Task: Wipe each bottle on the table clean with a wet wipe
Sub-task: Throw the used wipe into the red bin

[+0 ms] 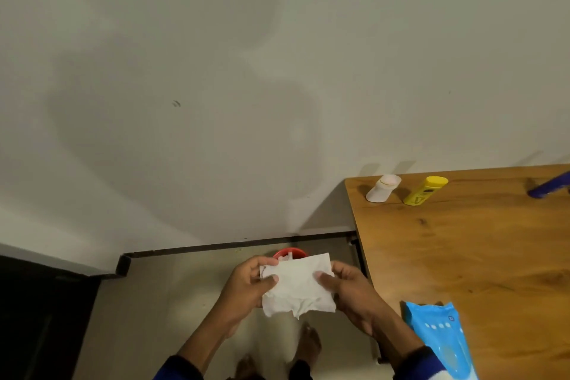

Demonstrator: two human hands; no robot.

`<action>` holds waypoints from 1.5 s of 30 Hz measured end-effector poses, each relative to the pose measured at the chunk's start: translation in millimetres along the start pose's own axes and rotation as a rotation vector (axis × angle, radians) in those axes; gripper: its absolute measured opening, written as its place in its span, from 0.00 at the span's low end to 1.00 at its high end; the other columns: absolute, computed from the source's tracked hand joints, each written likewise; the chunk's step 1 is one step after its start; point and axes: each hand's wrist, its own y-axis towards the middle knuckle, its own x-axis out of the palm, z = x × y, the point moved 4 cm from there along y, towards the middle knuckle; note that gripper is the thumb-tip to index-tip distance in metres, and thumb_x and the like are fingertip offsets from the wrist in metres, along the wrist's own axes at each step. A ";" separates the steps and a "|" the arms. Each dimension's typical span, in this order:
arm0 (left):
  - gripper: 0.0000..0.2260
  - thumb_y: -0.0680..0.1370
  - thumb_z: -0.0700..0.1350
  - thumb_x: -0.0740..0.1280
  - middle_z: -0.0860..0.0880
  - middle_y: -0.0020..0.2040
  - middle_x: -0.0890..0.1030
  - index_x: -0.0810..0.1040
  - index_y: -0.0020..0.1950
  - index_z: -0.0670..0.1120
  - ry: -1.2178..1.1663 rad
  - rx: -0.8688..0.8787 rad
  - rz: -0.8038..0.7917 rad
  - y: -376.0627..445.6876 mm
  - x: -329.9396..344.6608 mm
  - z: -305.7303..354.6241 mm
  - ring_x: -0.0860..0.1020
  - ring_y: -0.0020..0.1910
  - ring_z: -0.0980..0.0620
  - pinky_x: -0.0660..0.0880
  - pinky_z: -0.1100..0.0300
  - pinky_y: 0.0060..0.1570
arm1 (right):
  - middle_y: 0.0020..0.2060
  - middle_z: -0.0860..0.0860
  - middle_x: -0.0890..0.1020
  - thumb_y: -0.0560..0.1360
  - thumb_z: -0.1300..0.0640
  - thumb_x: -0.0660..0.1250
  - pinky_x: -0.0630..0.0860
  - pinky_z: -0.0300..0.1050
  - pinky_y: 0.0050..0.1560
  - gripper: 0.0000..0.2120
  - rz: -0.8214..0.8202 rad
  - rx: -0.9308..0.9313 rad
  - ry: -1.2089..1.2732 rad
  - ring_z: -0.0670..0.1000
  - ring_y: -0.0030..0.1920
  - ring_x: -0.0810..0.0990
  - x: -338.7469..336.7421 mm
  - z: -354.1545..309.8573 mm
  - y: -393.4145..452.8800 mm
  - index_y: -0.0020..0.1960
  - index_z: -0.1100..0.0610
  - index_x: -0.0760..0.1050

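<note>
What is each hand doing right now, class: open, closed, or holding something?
Left hand: closed, pinching the left edge of the wet wipe.
Right hand: closed, pinching the right edge of the same wet wipe.

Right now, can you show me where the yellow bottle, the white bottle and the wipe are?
yellow bottle (425, 191), head view, on the middle of its body.
white bottle (382, 189), head view, on its body below the cap.
wipe (297, 285), head view, on the sheet's middle, between both hands.
</note>
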 end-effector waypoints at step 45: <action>0.28 0.77 0.41 0.71 0.46 0.78 0.63 0.67 0.75 0.46 0.655 -0.184 0.084 312.8 -10.4 -334.3 0.58 0.79 0.47 0.56 0.56 0.75 | 0.56 0.52 0.80 0.75 0.62 0.70 0.77 0.51 0.60 0.17 0.351 0.111 -0.509 0.58 0.60 0.79 -90.8 289.6 372.4 0.64 0.57 0.76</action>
